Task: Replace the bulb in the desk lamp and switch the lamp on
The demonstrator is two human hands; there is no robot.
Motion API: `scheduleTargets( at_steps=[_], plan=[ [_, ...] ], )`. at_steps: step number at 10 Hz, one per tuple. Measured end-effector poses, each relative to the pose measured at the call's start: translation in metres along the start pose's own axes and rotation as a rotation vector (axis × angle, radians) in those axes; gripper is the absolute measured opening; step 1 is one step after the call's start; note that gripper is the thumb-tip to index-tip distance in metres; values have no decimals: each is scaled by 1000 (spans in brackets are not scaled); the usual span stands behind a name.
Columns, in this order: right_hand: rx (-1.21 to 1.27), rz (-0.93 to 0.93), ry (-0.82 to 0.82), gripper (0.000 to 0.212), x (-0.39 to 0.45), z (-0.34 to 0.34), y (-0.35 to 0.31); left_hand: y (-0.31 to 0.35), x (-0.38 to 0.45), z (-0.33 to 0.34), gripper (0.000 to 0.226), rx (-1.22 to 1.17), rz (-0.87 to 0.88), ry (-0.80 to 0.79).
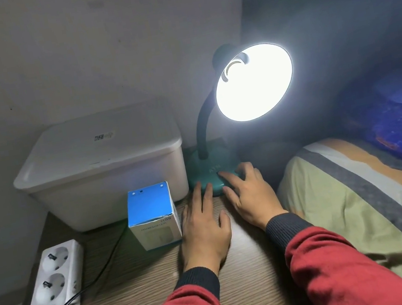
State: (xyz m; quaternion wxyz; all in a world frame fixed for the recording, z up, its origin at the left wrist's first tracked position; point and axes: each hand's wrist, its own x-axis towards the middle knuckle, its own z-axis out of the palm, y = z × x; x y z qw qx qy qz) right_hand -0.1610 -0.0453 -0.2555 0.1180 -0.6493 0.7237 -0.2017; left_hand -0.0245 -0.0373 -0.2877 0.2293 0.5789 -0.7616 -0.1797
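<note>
Toward the far edge of the table [164, 291], near its right side, a teal desk lamp [211, 174] is seen standing on its round base, with a dark flexible neck curving up to a shade [254, 82] that is turned toward the camera. The inside of the shade is flooded with white light, so the lamp is plainly switched on; the bulb [232, 67] can be made out only as a bright shape near the socket, washed out by glare. The right hand [248, 193] is laid over the front of the base, its index fingertip pressed against the base just below some raised lettering, while the remaining fingers are loosely bent over the base rim and nothing is gripped. The left hand [204, 227] is spread flat on the table with straight fingers, whose tips touch the lower left edge of the base; nothing is held by it either. Both forearms are covered by red sleeves with dark ribbed cuffs. Just left of the left hand, a small blue and white carton [152, 216] is stood upright on the table. Behind it, at the far left corner, a white lidded storage box [101, 166] is placed beside the lamp base. Along the left edge a white power strip [49, 300] is laid, with a black plug seated in its nearest socket and a black cable [102, 270] trailing across the wood grain. Past the right edge, striped bedding [363, 205] is seen.
</note>
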Motion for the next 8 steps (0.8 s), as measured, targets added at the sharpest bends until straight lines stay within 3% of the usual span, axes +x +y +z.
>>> scheduleTargets(
  at_steps=[3,5,7,8],
  plan=[
    [-60,-86,135,54,-11,11,2,11,-9,-8,59,-66,7,43],
    [19,-65,165,49,-27,12,2,13,-10,-11,65,-66,3,29],
    [19,-28,18,49,-38,0,-5,20,-11,-16,62,-51,-38,117],
    [-58,-23,-79,41,-66,-8,-11,31,-25,-27,58,69,-23,-3]
  ],
)
